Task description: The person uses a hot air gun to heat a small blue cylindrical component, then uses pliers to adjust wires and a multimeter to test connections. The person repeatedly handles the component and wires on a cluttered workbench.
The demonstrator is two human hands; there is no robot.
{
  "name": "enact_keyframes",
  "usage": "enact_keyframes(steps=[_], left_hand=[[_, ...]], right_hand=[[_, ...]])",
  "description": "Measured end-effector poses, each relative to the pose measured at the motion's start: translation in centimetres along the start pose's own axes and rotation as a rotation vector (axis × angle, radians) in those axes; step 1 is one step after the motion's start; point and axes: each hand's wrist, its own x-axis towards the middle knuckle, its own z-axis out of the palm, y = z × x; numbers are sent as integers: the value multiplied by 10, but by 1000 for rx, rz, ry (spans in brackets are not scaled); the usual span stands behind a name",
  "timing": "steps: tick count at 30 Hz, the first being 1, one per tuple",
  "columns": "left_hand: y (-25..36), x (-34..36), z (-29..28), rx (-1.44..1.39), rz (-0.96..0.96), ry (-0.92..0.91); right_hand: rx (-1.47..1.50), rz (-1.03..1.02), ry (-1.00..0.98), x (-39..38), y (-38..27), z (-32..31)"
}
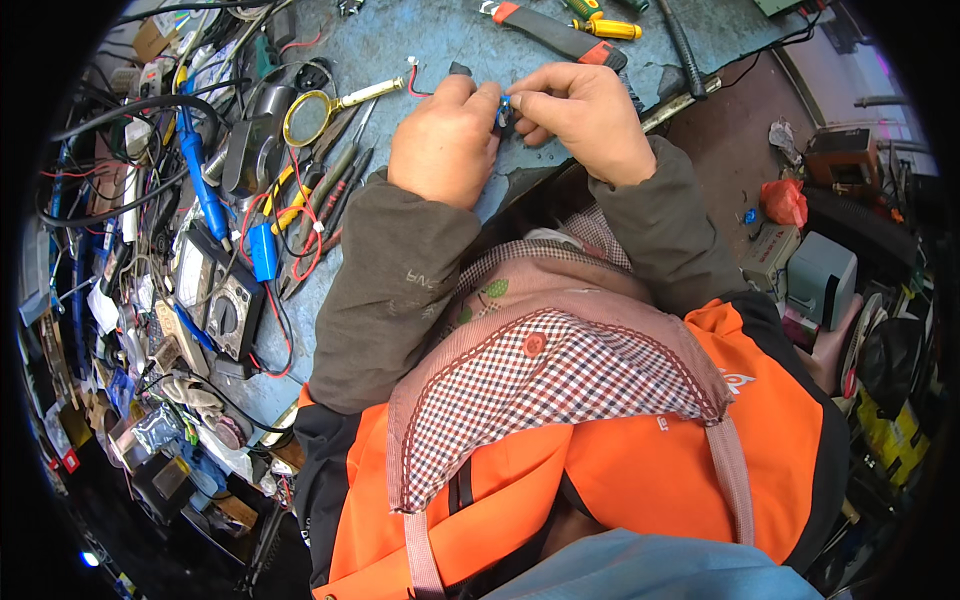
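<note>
Pinched small blue part (505,102) in right hand (592,110), beside left hand (440,150), right of magnifying glass (336,104); couldn't tell left grip or long axis.

Small blue piece (503,111) mostly hidden from view

Too little of it shows to tell its kind. The left hand (443,145) hides its own fingertips, so their contact with it is unclear; the right hand (585,112) covers part of it. The top edge cuts off the desk (430,35), a green board (778,5) and a black cord (683,48). The meter's (226,318) dial markings are too small to read.
</note>
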Motion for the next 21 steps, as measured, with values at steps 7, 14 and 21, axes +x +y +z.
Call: enact_keyframes(steps=[7,14,21], left_hand=[[1,2,0,8,-11,-13],[-3,2,4,-38,-50,30],[-3,0,5,-28,-38,50]], right_hand=[[19,7,34,5,4,7],[158,34,37,6,-1,5],[139,75,27,9,-3,5]])
